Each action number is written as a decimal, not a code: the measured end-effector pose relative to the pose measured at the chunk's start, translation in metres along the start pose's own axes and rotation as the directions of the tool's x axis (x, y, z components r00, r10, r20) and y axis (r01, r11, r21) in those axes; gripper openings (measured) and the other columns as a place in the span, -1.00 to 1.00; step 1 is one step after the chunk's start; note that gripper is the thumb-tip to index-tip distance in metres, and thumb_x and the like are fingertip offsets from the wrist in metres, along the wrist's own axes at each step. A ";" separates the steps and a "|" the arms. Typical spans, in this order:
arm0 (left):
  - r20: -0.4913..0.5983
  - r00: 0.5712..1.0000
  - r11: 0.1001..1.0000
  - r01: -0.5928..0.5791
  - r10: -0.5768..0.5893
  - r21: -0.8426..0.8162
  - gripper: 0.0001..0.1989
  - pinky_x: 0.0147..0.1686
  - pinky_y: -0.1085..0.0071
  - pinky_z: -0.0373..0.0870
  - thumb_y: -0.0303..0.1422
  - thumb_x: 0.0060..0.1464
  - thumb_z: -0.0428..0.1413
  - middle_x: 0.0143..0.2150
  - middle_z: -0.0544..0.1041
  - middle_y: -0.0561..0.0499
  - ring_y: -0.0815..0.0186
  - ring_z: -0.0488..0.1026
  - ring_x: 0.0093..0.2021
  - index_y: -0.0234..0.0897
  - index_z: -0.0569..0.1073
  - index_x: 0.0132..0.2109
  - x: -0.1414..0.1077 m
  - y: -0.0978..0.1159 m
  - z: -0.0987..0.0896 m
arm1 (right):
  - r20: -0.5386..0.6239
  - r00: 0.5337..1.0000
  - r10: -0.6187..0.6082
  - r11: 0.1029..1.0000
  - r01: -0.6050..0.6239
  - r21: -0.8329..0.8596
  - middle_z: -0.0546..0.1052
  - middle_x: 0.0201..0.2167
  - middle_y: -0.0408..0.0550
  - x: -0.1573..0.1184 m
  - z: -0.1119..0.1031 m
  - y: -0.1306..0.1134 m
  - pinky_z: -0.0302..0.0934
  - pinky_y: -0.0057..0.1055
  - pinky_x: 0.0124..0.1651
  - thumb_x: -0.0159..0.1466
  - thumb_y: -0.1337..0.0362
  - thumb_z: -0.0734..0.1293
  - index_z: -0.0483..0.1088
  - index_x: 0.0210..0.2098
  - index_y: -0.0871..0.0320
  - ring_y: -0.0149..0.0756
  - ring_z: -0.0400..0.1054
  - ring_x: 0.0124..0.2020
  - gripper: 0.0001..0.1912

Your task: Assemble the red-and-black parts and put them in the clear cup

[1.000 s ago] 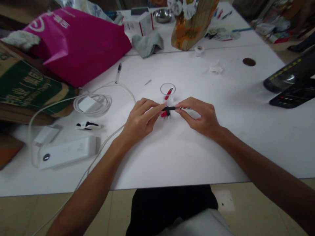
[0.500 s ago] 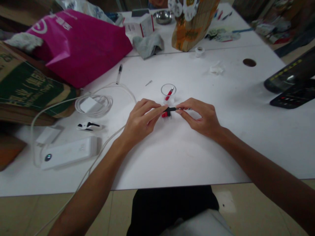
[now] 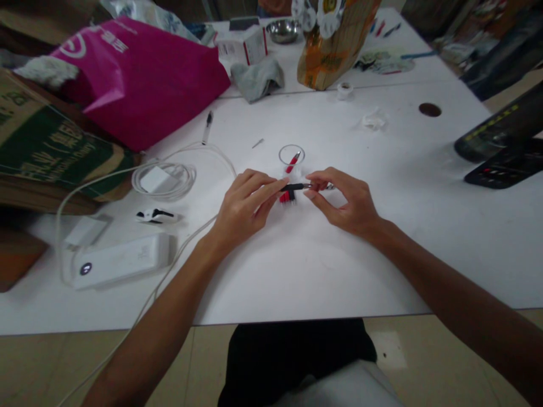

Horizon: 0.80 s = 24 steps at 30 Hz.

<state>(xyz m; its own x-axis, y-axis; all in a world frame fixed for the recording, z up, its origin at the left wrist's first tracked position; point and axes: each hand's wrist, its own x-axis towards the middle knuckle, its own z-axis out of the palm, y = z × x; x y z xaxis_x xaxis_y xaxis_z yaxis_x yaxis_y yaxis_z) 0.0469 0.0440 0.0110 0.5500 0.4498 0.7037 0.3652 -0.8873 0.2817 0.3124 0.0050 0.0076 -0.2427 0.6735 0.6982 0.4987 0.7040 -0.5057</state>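
Over the white table, my left hand (image 3: 250, 202) grips a black pen (image 3: 292, 187) between thumb and fingers, its metal tip pointing right. At that tip are the thumb and forefinger of my right hand (image 3: 345, 200), curled in a pinch; a small shiny bit shows behind those fingers, too small to name. Just below the pen lie several short red and black pieces (image 3: 287, 196), partly hidden by it. Beyond my hands, a red pen-like part (image 3: 292, 162) leans inside a clear round-rimmed container (image 3: 292, 146).
Left are a white power bank (image 3: 123, 261), a coiled cable (image 3: 186, 181), a white-and-black clip-like tool (image 3: 156, 216) and a pink bag (image 3: 153, 79). Another pen (image 3: 207, 128) and a small thin piece (image 3: 258, 143) lie farther off. A dark bottle (image 3: 492, 135) and phone-like device (image 3: 504, 167) are right.
My right fingers have shifted slightly along the pen's tip, so more of its metal shows. My left hand keeps its hold, and the view has moved a little.
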 end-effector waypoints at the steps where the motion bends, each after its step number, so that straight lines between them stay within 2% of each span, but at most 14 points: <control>1: 0.001 1.000 1.000 0.001 -0.001 0.001 -0.59 -0.03 0.14 0.54 -0.42 0.47 0.20 -0.03 0.69 -0.11 0.16 0.57 -0.05 -0.07 0.55 0.37 0.000 0.000 0.000 | -0.003 1.000 -0.003 1.000 0.003 -0.001 0.68 -0.21 -0.07 0.000 0.000 0.000 0.52 -0.25 -0.12 0.49 0.22 0.45 0.55 0.12 0.02 -0.23 0.57 -0.26 -0.78; 4: -0.005 1.000 1.000 -0.013 0.013 -0.004 -0.59 -0.04 0.15 0.54 -0.43 0.46 0.21 -0.04 0.69 -0.12 0.16 0.57 -0.05 -0.09 0.55 0.37 -0.001 -0.001 0.000 | -0.005 1.000 -0.028 1.000 0.027 -0.004 0.67 -0.21 -0.06 0.001 -0.001 0.000 0.51 -0.24 -0.14 0.49 0.26 0.44 0.56 0.04 0.02 -0.23 0.56 -0.26 -0.86; 8: 0.006 1.000 1.000 0.005 -0.005 -0.014 -0.61 -0.03 0.13 0.54 -0.40 0.47 0.20 -0.04 0.69 -0.13 0.15 0.57 -0.05 -0.08 0.56 0.36 -0.001 0.000 0.001 | 0.004 1.000 -0.018 1.000 0.018 -0.012 0.68 -0.23 -0.07 0.001 -0.001 0.002 0.49 -0.25 -0.15 0.51 0.22 0.43 0.56 -0.06 0.02 -0.22 0.56 -0.26 -0.94; 12: 0.003 1.000 1.000 0.002 -0.002 -0.031 -0.62 -0.02 0.14 0.54 -0.40 0.47 0.21 -0.04 0.69 -0.12 0.15 0.57 -0.05 -0.08 0.57 0.35 -0.001 0.000 0.001 | 0.011 1.000 -0.009 1.000 0.009 -0.015 0.66 -0.29 -0.09 -0.001 0.001 0.004 0.46 -0.27 -0.15 0.56 0.18 0.39 0.53 -0.16 0.03 -0.25 0.56 -0.29 -0.86; 18: -0.015 0.999 0.999 -0.033 0.032 -0.021 -0.61 -0.03 0.17 0.54 -0.45 0.45 0.23 -0.04 0.69 -0.11 0.17 0.57 -0.06 -0.13 0.56 0.34 0.001 0.000 0.001 | 0.000 1.000 -0.011 1.000 0.011 -0.001 0.65 -0.24 -0.07 0.001 0.000 0.001 0.48 -0.26 -0.17 0.50 0.18 0.45 0.54 -0.01 0.03 -0.25 0.54 -0.29 -0.88; 24: 0.008 1.000 1.000 0.004 -0.003 -0.018 -0.64 -0.01 0.13 0.55 -0.39 0.49 0.19 -0.04 0.69 -0.12 0.16 0.58 -0.05 -0.12 0.58 0.34 0.000 0.001 0.002 | 0.010 1.000 -0.018 1.000 0.018 -0.013 0.66 -0.26 -0.07 0.002 -0.001 0.001 0.48 -0.24 -0.17 0.51 0.18 0.43 0.55 -0.08 0.02 -0.23 0.54 -0.28 -0.92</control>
<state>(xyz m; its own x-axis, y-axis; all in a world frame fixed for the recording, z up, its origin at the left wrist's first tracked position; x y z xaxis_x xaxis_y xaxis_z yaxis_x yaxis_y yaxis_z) 0.0483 0.0429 0.0099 0.5546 0.4536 0.6976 0.3532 -0.8874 0.2963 0.3132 0.0070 0.0083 -0.2595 0.6628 0.7024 0.5052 0.7130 -0.4862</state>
